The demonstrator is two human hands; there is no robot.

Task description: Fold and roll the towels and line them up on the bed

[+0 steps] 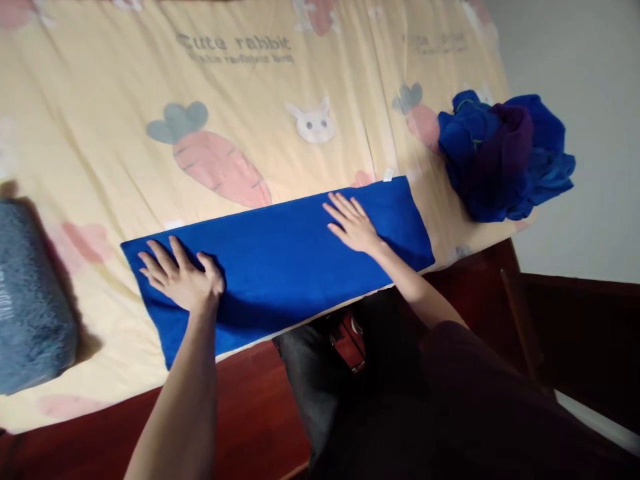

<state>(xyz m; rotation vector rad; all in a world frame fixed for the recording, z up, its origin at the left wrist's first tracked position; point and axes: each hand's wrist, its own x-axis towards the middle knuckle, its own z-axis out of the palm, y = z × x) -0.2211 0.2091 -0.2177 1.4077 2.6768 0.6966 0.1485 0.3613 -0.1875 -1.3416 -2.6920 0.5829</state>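
A blue cloth [280, 260], probably a towel, lies flat as a long rectangle along the near edge of the bed. My left hand [183, 275] rests on its left end with the fingers spread. Toward the right end, my right hand [353, 223] lies palm down on the same cloth, fingers stretched out. Neither hand grips anything. A small white tag [389, 175] sticks out from the cloth's far edge, near its right corner.
The bed has a yellow sheet [120, 180] printed with carrots and rabbits. A crumpled pile of blue and purple cloths [507, 157] sits at the right end by a pale wall [580, 133]. A grey-blue fluffy bundle [33, 300] lies at the left. Below is a reddish-brown floor [260, 413].
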